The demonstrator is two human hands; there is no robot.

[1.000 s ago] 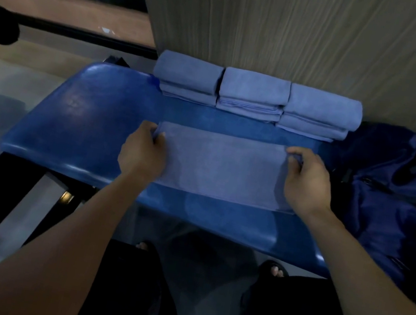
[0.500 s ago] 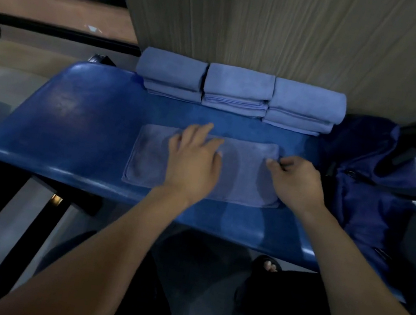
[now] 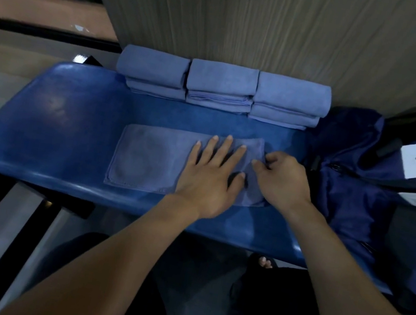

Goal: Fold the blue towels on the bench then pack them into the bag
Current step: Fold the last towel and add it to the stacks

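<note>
A half-folded blue towel [image 3: 162, 160] lies flat on the blue bench [image 3: 64, 115]. The left hand [image 3: 212, 174] presses it with fingers straight and spread, while the right hand [image 3: 280, 181] pinches its right edge. Three folded towel stacks [image 3: 222, 85] line the wall; the navy bag [image 3: 357, 189] sits just right.

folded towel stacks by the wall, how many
3, in a row against the wall: left stack, middle stack, right stack. How many towels each holds is unclear.
</note>
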